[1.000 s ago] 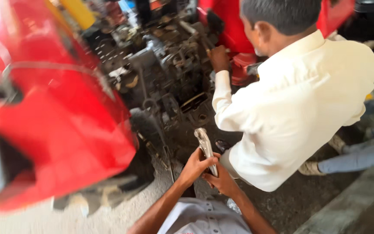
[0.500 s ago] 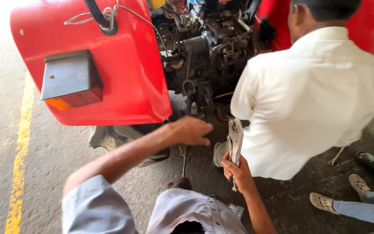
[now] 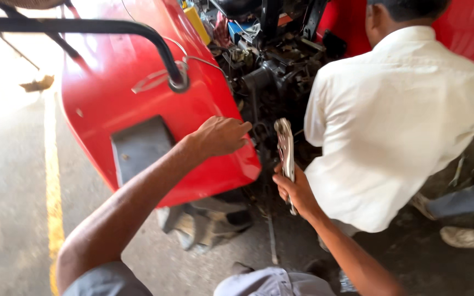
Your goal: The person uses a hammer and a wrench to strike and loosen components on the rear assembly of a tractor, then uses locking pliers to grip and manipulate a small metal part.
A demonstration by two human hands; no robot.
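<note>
Nearest, the right hand [image 3: 297, 189] has its grip wrapped tight around the lower handles of the locking pliers [image 3: 286, 149], whose jaws stand upright just above the fist. They look like stiff, fairly heavy, smooth steel, best held low on the handles. Beyond and left of that grip, the left hand [image 3: 223, 135] rests half-curled, holding nothing, on the red fender [image 3: 138, 109] beside the dark engine [image 3: 270, 71].

Head view, steeply down and close (single camera) over the red fender [image 3: 138, 109].
</note>
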